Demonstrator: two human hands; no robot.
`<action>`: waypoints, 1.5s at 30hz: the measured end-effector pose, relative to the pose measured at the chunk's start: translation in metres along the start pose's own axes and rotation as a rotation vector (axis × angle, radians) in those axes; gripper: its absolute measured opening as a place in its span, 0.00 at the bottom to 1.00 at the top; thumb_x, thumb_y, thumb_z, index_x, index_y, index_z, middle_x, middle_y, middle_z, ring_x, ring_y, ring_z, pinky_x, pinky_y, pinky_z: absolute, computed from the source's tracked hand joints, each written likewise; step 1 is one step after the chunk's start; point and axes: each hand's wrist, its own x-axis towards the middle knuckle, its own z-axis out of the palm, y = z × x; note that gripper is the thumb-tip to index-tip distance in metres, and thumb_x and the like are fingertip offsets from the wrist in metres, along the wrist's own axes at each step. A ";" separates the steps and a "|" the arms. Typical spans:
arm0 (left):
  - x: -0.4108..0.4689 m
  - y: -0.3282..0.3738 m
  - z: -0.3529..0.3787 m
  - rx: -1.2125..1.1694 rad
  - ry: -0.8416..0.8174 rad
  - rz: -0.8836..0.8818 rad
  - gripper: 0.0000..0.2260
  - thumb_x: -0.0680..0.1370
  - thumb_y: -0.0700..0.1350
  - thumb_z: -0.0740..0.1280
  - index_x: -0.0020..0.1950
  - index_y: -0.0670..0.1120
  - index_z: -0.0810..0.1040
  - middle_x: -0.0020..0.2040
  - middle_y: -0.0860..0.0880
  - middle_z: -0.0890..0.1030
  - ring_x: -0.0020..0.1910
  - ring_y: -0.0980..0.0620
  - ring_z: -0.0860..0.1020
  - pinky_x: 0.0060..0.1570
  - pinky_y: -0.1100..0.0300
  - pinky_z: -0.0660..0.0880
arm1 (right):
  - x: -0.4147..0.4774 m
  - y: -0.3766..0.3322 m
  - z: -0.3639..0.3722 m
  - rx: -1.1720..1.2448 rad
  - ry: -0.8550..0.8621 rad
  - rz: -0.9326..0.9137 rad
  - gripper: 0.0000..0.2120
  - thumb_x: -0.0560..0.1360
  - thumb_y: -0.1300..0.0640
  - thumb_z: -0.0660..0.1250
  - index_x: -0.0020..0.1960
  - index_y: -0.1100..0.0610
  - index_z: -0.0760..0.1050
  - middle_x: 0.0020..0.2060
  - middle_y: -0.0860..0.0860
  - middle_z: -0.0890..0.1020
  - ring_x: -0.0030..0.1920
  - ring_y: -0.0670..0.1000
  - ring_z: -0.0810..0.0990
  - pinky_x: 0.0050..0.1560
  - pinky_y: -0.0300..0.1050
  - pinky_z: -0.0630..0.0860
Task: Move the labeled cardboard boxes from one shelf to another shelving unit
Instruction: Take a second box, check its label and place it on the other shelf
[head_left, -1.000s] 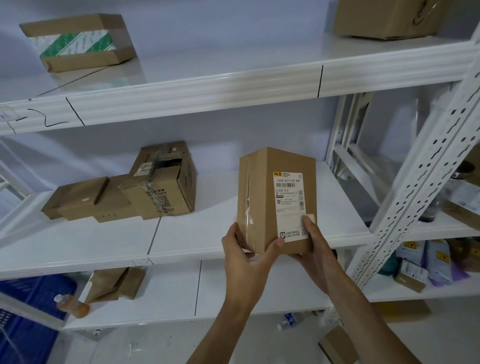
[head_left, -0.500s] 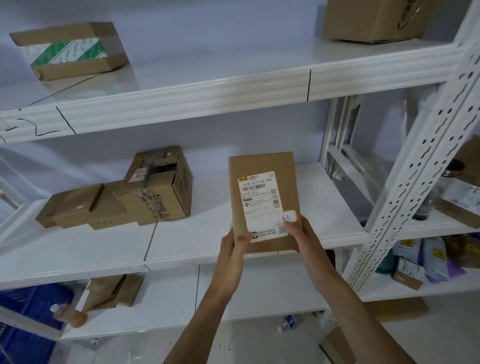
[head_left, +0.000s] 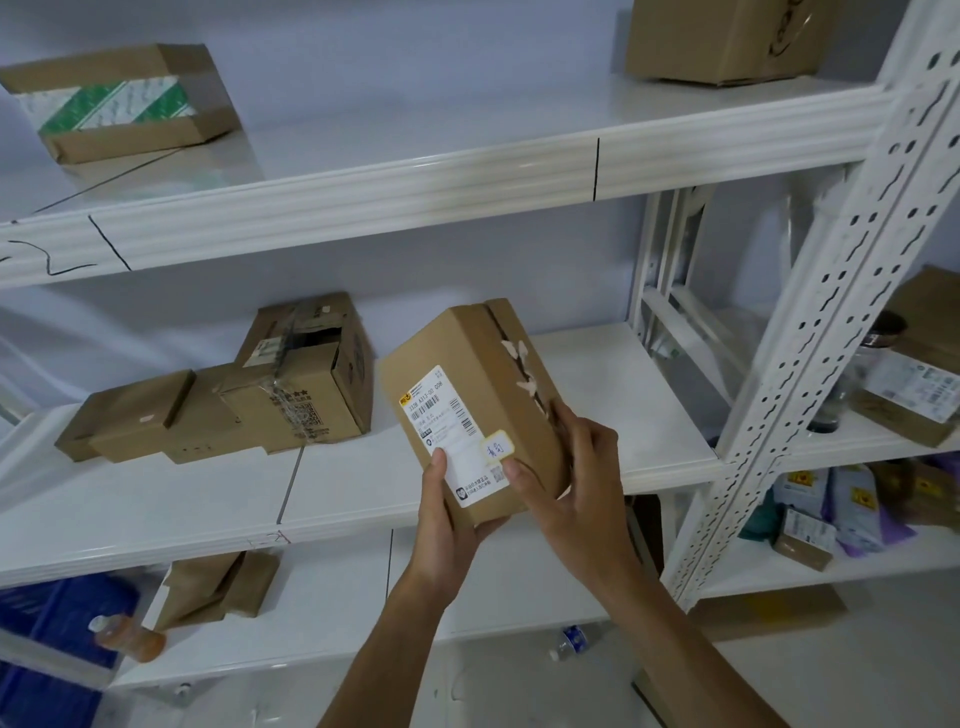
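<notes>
I hold a brown labeled cardboard box (head_left: 470, 384) in front of the middle shelf (head_left: 597, 374) of the white shelving unit. The box is tilted, its white shipping label and a small yellow-edged sticker facing me. My left hand (head_left: 447, 525) grips its lower left corner from below. My right hand (head_left: 576, 478) holds its lower right side, thumb on the label face. Torn tape runs along the box's right face.
A cluster of brown boxes (head_left: 291, 379) lies at the left of the middle shelf. Two boxes (head_left: 124, 104) (head_left: 722, 39) sit on the top shelf. A perforated white upright (head_left: 831, 332) stands at right, with parcels (head_left: 909, 384) on the neighbouring unit. Flattened cardboard (head_left: 218, 587) and a bottle (head_left: 130, 636) lie below.
The box has been turned in my hands: from edge-on, to label facing me, to tilted leftward with its taped right face showing. My right hand shifted onto the box's right side.
</notes>
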 end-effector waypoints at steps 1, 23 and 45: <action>0.000 0.001 0.000 -0.007 0.004 0.004 0.30 0.75 0.70 0.67 0.75 0.61 0.74 0.72 0.45 0.81 0.71 0.41 0.79 0.68 0.34 0.76 | -0.001 -0.001 0.000 -0.007 0.005 -0.002 0.42 0.70 0.30 0.69 0.80 0.44 0.63 0.66 0.46 0.68 0.68 0.48 0.74 0.62 0.48 0.82; -0.004 0.024 -0.005 0.359 0.096 0.041 0.31 0.71 0.69 0.66 0.68 0.54 0.82 0.61 0.53 0.88 0.64 0.52 0.83 0.57 0.56 0.81 | 0.031 -0.001 -0.030 0.349 -0.198 0.284 0.40 0.66 0.28 0.65 0.75 0.41 0.69 0.67 0.48 0.80 0.62 0.41 0.81 0.49 0.34 0.77; -0.011 0.029 0.015 0.384 0.137 0.119 0.33 0.70 0.70 0.65 0.67 0.52 0.82 0.59 0.53 0.88 0.60 0.52 0.84 0.51 0.58 0.83 | 0.031 0.008 -0.045 0.401 -0.193 0.182 0.39 0.68 0.32 0.65 0.75 0.46 0.69 0.68 0.49 0.79 0.64 0.44 0.81 0.52 0.32 0.79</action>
